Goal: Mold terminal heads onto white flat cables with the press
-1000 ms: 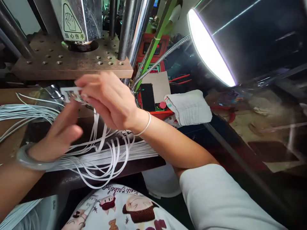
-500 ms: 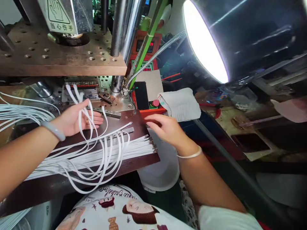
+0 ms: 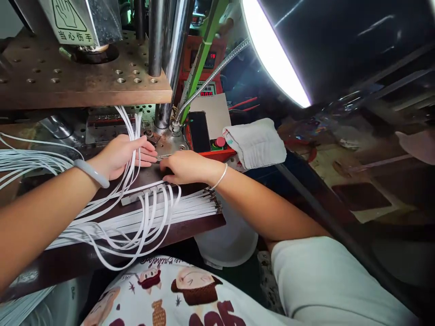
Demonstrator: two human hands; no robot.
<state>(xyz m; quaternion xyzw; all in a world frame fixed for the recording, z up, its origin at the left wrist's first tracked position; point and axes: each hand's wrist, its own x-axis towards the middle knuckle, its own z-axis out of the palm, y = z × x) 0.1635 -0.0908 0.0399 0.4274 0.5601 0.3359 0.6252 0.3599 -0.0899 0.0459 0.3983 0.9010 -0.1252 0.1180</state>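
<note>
My left hand (image 3: 118, 156) has several white cables (image 3: 137, 124) gathered between its thumb and palm, its fingers stretched out behind them. Their upper ends stand up in front of the press, close to the lower die (image 3: 97, 133). With curled fingers, my right hand (image 3: 192, 167) pinches the end of a white cable (image 3: 154, 184), just right of my left fingertips. A narrow metal strip shows between the two hands. Below them, more white cables loop out of a slotted metal bar (image 3: 127, 199). A flat bundle of white cables (image 3: 190, 208) with metal plug ends lies near the table edge.
The press's thick upper plate (image 3: 102, 97) overhangs the die. A red control box with a red button (image 3: 220, 142), a phone (image 3: 200, 131) and a folded white cloth (image 3: 256, 145) sit to the right. A bright lamp (image 3: 275, 50) hangs above. Another cable bundle (image 3: 30, 158) lies left.
My left hand has lifted the cables, whose ends now point up, out of the die area. My right hand has moved left from beside the table onto a cable end.
</note>
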